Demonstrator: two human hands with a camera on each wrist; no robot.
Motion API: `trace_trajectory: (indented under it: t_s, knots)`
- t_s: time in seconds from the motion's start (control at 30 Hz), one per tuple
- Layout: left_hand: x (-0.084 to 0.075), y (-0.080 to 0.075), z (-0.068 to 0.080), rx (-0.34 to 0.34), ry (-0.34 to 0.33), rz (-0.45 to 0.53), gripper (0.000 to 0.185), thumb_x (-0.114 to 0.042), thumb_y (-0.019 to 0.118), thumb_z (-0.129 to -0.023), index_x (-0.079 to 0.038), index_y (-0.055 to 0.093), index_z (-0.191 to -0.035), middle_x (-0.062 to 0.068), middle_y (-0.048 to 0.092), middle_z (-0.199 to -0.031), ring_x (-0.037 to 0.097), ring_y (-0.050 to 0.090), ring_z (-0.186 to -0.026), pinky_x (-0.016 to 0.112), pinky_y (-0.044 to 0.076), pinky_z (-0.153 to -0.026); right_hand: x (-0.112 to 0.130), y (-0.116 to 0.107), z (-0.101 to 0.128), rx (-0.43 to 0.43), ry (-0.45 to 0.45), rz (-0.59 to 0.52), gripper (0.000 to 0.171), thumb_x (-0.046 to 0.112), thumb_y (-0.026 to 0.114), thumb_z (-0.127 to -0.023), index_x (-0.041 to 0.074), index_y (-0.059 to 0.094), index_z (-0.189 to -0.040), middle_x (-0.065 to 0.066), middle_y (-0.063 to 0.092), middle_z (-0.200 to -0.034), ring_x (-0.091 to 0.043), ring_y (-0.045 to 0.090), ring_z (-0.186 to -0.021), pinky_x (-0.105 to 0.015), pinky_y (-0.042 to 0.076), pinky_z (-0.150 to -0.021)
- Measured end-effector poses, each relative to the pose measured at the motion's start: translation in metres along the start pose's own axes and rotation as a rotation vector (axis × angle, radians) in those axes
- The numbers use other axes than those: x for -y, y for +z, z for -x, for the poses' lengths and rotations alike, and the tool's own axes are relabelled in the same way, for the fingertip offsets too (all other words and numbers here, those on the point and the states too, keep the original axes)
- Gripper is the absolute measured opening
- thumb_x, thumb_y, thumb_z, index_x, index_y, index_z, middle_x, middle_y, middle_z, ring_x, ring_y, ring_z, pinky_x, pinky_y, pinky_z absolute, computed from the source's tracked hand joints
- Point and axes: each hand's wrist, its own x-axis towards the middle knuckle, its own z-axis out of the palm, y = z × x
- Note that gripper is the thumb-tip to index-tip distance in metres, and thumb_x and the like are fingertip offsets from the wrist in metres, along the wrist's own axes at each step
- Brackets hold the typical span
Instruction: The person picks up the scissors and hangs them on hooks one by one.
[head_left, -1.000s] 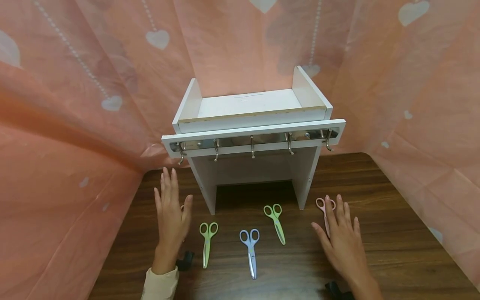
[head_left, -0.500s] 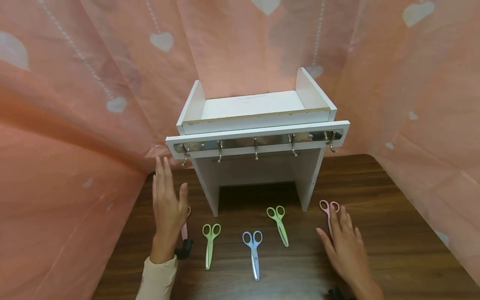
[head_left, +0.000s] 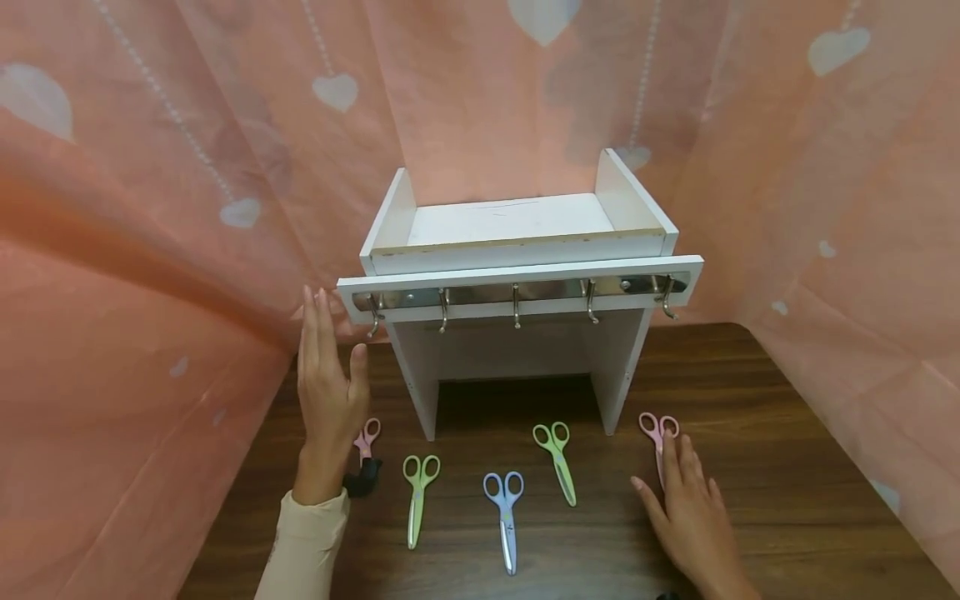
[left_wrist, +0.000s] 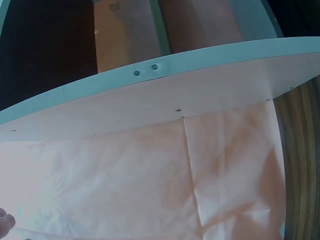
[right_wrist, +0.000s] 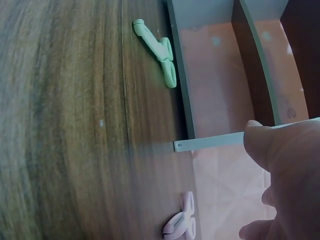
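Shelf underside [left_wrist: 150, 95] only at left wrist

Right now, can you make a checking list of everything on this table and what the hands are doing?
Surface: dark wooden table.
Job's things: pink scissors by left hand; second pink scissors under right hand's fingertips.
Clutter: two green scissors, blue scissors, all flat.
Grippers: both hands open, fingers straight.
Cables: nothing seen.
Surroundings: white shelf with five bare hooks; pink heart curtain.
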Motion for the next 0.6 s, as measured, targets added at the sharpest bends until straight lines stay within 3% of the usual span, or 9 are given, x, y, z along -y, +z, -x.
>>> trace_trajectory:
  t_s: [0.17,0.33,0.6]
  knots:
    - [0.002,0.001,-0.009,-0.003,0.012,0.048,0.072,-0.056,0.038,-0.106,-0.006,0.034,-0.158,0.01,0.026,-0.166,0.03,0.033,-0.149,0.049,0.028,-0.122,-0.001,0.001,0.002,0.026,0.012,-0.002,0.082,0.043,0.056,-0.104,0.0,0.015,-0.161,-0.039,0.016,-0.159,-0.061,0.029,-0.138,-0.082,0.024,-0.102]
    - [0.002,0.002,-0.017,0.008,0.024,0.088,0.069,-0.052,0.04,-0.107,-0.006,0.034,-0.158,0.011,0.027,-0.166,0.03,0.034,-0.148,0.05,0.027,-0.122,-0.004,-0.001,0.003,0.136,0.037,-0.013,0.081,0.046,0.052,-0.105,-0.001,0.017,-0.16,-0.041,0.008,-0.159,-0.063,0.02,-0.14,-0.086,0.015,-0.102]
    - [-0.002,0.004,-0.032,0.032,0.038,0.162,0.063,-0.044,0.043,-0.108,-0.009,0.032,-0.159,0.007,0.025,-0.167,0.028,0.036,-0.147,0.048,0.029,-0.122,-0.008,0.0,0.004,0.212,0.051,0.01,0.075,0.048,0.053,-0.104,-0.007,0.035,-0.153,-0.043,0.016,-0.155,-0.065,0.021,-0.139,-0.086,0.01,-0.104]
